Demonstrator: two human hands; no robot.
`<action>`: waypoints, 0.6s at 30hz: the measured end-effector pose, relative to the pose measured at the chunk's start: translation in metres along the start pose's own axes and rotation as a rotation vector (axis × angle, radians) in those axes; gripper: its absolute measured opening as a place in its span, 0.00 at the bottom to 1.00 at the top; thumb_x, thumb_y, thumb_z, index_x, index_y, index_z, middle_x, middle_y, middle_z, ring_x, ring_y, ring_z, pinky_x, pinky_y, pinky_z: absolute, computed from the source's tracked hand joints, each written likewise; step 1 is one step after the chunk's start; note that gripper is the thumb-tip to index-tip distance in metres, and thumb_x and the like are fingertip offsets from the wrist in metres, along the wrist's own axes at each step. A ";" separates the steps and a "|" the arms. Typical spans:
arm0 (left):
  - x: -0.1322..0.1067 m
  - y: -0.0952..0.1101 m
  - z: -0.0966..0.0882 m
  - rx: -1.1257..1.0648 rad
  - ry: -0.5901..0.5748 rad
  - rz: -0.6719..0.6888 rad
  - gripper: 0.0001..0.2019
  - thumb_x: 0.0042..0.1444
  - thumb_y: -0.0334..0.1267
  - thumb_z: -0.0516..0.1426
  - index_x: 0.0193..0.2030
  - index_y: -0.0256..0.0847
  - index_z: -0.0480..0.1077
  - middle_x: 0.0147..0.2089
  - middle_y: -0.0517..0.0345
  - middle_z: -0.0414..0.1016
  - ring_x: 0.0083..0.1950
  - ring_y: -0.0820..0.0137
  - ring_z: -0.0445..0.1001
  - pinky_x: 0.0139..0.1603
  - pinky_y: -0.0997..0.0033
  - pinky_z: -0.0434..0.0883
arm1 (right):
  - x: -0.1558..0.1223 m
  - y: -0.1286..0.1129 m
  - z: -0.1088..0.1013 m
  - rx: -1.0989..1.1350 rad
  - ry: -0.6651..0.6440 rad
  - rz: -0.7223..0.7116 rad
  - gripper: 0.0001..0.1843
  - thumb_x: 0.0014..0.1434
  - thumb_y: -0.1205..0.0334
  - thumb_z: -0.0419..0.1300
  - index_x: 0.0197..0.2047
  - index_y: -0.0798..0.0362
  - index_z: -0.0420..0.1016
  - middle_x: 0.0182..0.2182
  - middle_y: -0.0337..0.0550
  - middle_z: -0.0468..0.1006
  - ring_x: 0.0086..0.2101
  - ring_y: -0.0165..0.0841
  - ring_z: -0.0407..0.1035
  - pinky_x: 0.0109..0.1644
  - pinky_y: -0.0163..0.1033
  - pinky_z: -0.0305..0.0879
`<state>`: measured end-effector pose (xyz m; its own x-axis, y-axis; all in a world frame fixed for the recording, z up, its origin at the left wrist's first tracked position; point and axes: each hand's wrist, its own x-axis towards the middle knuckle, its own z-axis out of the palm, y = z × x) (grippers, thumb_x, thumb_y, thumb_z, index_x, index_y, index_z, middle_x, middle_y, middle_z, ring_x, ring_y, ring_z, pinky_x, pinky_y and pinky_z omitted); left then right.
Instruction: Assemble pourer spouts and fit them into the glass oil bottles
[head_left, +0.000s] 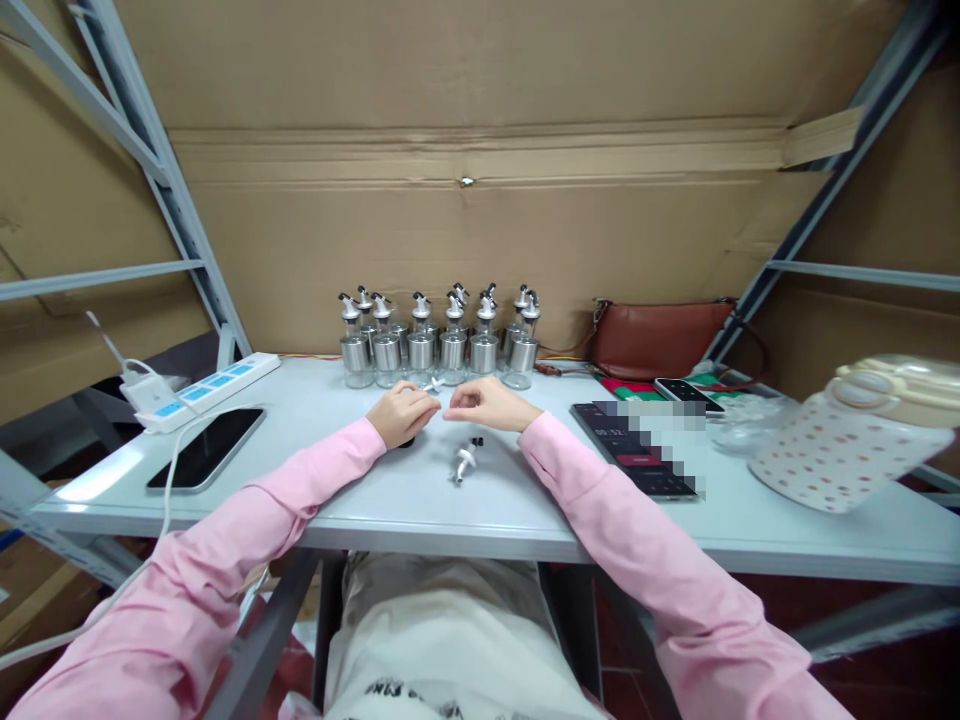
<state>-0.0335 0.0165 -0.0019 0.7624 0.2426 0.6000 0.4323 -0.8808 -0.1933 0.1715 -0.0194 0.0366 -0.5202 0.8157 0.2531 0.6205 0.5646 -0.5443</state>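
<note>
My left hand (403, 412) is low over the table, its fingers pressed together and pointing right. A bit of something black (407, 443) peeps out beneath it, and a small white spout piece (433, 384) lies just beyond its fingers. My right hand (491, 403) faces it with curled fingers, thumb and forefinger drawn towards each other. The fingertips of both hands almost meet; anything held there is too small or hidden to make out. Nearer me lies a loose pourer spout (465, 460), white and metal with a black end. Behind my hands stand several glass-and-steel oil bottles (453, 350) with pourer tops.
To the left are a phone (208, 450) and a white power strip (214, 390) with a plugged-in charger and cable. On the right lie a dark tablet-like device (637, 460), a smaller phone (686, 393), a brown bag (660, 338) and a dotted jug (840, 440). Cardboard (480, 90) walls the back.
</note>
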 end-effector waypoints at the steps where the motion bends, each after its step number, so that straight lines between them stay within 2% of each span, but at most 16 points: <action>1: 0.000 0.000 0.000 0.006 0.002 0.002 0.14 0.61 0.35 0.42 0.37 0.38 0.67 0.34 0.56 0.75 0.35 0.73 0.71 0.45 0.67 0.64 | -0.002 -0.002 -0.004 0.032 -0.112 0.025 0.18 0.46 0.49 0.61 0.31 0.57 0.74 0.21 0.38 0.72 0.23 0.25 0.62 0.27 0.30 0.56; 4: -0.001 0.000 0.001 0.006 -0.015 -0.013 0.14 0.61 0.36 0.42 0.37 0.39 0.67 0.33 0.56 0.75 0.35 0.73 0.72 0.45 0.67 0.63 | -0.008 -0.005 -0.012 0.096 -0.419 0.020 0.21 0.39 0.51 0.65 0.34 0.57 0.73 0.20 0.35 0.70 0.21 0.23 0.61 0.26 0.28 0.55; 9: -0.003 -0.001 0.003 -0.025 -0.032 -0.021 0.13 0.60 0.36 0.43 0.37 0.39 0.67 0.33 0.57 0.75 0.34 0.73 0.72 0.46 0.67 0.62 | -0.013 -0.001 -0.016 0.180 -0.623 0.005 0.21 0.37 0.56 0.67 0.35 0.57 0.75 0.20 0.32 0.67 0.21 0.21 0.58 0.25 0.27 0.54; 13: -0.003 -0.001 0.003 -0.039 -0.015 -0.002 0.12 0.60 0.35 0.43 0.37 0.39 0.67 0.33 0.57 0.75 0.33 0.74 0.72 0.45 0.68 0.62 | -0.014 0.002 -0.014 0.214 -0.665 0.011 0.22 0.37 0.57 0.67 0.37 0.57 0.76 0.19 0.31 0.66 0.20 0.20 0.57 0.25 0.27 0.53; 18: -0.003 -0.001 0.002 -0.056 0.017 0.027 0.12 0.61 0.35 0.43 0.37 0.38 0.66 0.32 0.57 0.75 0.32 0.74 0.71 0.44 0.68 0.62 | -0.011 0.002 -0.010 0.182 -0.591 0.051 0.20 0.38 0.59 0.66 0.37 0.58 0.76 0.19 0.33 0.69 0.21 0.21 0.59 0.26 0.28 0.55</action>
<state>-0.0348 0.0173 -0.0050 0.7647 0.2119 0.6086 0.3836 -0.9085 -0.1657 0.1846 -0.0264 0.0407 -0.7621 0.6037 -0.2340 0.5700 0.4541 -0.6847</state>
